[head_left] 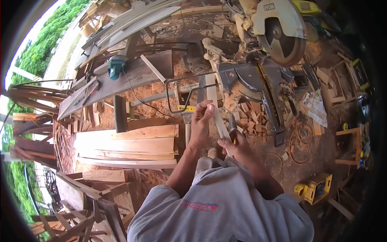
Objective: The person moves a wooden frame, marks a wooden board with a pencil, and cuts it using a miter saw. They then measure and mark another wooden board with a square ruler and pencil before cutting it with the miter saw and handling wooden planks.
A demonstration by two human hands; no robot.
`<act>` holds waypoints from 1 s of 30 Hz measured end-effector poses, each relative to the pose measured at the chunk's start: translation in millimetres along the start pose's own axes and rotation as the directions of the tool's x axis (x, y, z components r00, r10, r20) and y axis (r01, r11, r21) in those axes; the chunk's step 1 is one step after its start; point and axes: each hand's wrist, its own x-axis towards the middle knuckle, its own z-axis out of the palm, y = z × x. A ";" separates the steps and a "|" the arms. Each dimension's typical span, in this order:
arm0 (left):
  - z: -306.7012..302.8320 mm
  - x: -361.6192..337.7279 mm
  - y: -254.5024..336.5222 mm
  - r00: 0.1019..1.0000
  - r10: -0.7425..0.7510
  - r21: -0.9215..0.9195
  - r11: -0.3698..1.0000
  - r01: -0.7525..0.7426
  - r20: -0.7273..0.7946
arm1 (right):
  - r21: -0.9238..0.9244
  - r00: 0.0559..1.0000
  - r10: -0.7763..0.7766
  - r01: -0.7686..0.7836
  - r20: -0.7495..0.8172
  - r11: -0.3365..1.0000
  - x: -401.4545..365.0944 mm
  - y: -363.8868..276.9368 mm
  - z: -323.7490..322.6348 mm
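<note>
A long, narrow pale wooden strip runs from close to my body toward the miter saw. My left hand is closed on the strip's left edge, thumb and fingertips pinched together around its middle part. My right hand grips the near end of the strip, its thumb lying on the wood. A small yellow-tipped item shows at the right-hand fingers, beside a grey, flat piece; their kind cannot be made out. A bent black metal frame stands out from the saw's left side, just beyond my left hand.
Planks lie stacked at the left. A dark bench carries a teal power tool and pliers. Offcuts pile below the saw. An orange hose and a yellow crate are on the right.
</note>
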 end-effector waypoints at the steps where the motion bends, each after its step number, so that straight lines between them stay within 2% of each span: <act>1: 5.5 -6.4 7.3 0.999 -0.032 0.047 0.998 0.032 0.001 | -0.246 0.972 -0.206 0.175 -0.110 0.954 8.1 14.2 -0.2; 2: 8.7 -11.1 12.7 0.998 -0.062 0.093 0.994 0.062 0.004 | -0.250 0.972 -0.218 0.191 -0.088 0.949 8.1 14.8 -2.8; 3: 7.2 -15.1 14.2 0.999 -0.038 0.092 0.995 0.039 -0.005 | -0.393 0.966 -0.243 0.191 -0.087 0.900 9.2 14.7 -6.2; 5: 3.3 -25.6 14.8 0.989 -0.151 -0.130 0.980 0.149 -0.008 | -0.593 0.957 -0.288 0.209 -0.039 0.777 7.3 -1.0 -6.9; 6: -1.9 -29.1 13.2 0.990 -0.138 -0.133 0.982 0.135 -0.012 | -0.597 0.955 -0.295 0.221 -0.027 0.771 7.6 -5.2 -6.8; 8: -13.9 -35.5 12.7 0.997 -0.076 -0.255 0.965 0.066 -0.027 | -0.586 0.966 -0.245 0.243 0.078 0.773 7.1 -8.5 -9.0; 9: -16.3 -41.6 15.5 0.996 -0.086 -0.279 0.958 0.074 -0.031 | -0.504 0.976 -0.195 0.218 0.100 0.836 13.3 0.4 -10.7; 13: -20.9 -53.5 15.5 1.000 -0.025 -0.245 0.969 0.025 0.003 | -0.546 0.973 -0.136 0.217 0.186 0.809 10.0 -8.4 -3.5; 14: -20.6 -56.2 18.2 1.000 -0.025 -0.247 0.969 0.024 -0.003 | -0.559 0.967 -0.188 0.252 0.171 0.790 9.0 -4.6 -1.4; 16: -19.8 -62.0 20.8 0.997 -0.080 -0.178 0.981 0.078 -0.004 | -0.577 0.960 -0.235 0.281 0.154 0.767 6.9 5.8 5.3; 17: -28.8 -64.5 8.4 0.989 -0.103 -0.064 0.992 0.110 0.105 | -0.581 0.958 -0.269 0.274 0.096 0.766 6.2 12.3 10.8; 18: -31.0 -71.0 1.8 0.975 -0.171 0.015 0.985 0.171 0.144 | -0.585 0.952 -0.304 0.267 0.037 0.766 4.9 16.3 15.1; 19: -32.5 -80.5 -2.8 0.954 -0.257 -0.009 0.965 0.262 0.154 | -0.587 0.952 -0.303 0.265 0.035 0.765 3.6 17.7 17.1; 20: -34.0 -85.0 -6.2 0.924 -0.341 -0.029 0.936 0.351 0.170 | -0.501 0.975 -0.220 0.208 0.036 0.840 3.2 18.8 18.4; 21: -36.9 -81.9 -9.2 0.922 -0.344 -0.028 0.935 0.355 0.178 | -0.409 0.990 -0.138 0.142 0.041 0.901 3.5 19.8 17.7; 22: -40.8 -81.0 -12.9 0.931 -0.328 -0.070 0.937 0.342 0.158 | -0.408 0.991 -0.134 0.133 0.027 0.903 2.9 23.2 14.8; 23: -41.8 -84.2 -13.5 0.937 -0.321 -0.110 0.935 0.336 0.135 | -0.397 0.990 -0.120 0.141 0.077 0.907 -0.3 30.2 10.8; 24: -40.9 -82.6 -10.2 0.953 -0.283 -0.102 0.951 0.293 0.106 | -0.381 0.986 -0.108 0.148 0.125 0.912 -5.9 36.4 6.6; 25: -45.0 -80.0 -8.1 0.966 -0.258 -0.068 0.963 0.259 0.035 | -0.374 0.988 -0.110 0.144 0.110 0.916 -9.4 39.3 0.6; 26: -50.5 -74.0 -3.6 0.976 -0.217 -0.029 0.976 0.216 -0.035 | -0.382 0.980 -0.173 0.199 0.100 0.903 -10.8 41.5 -7.5; 27: -49.2 -67.4 15.1 0.966 -0.239 -0.028 0.971 0.238 -0.101 | -0.392 0.967 -0.236 0.255 0.097 0.884 -11.1 42.7 -15.7; 28: -47.8 -57.7 31.2 0.985 -0.107 0.003 0.994 0.109 -0.135 | -0.404 0.951 -0.293 0.308 0.100 0.861 -11.4 42.5 -21.8; 29: -56.5 -45.6 37.1 0.979 -0.061 -0.045 0.998 0.053 -0.194 | -0.475 0.997 -0.048 0.069 0.056 0.877 -17.6 12.2 -27.3; 30: -60.3 -33.8 53.2 0.974 0.043 0.008 0.999 -0.042 -0.224 | -0.472 0.997 -0.045 0.070 0.063 0.879 -16.7 10.8 -34.0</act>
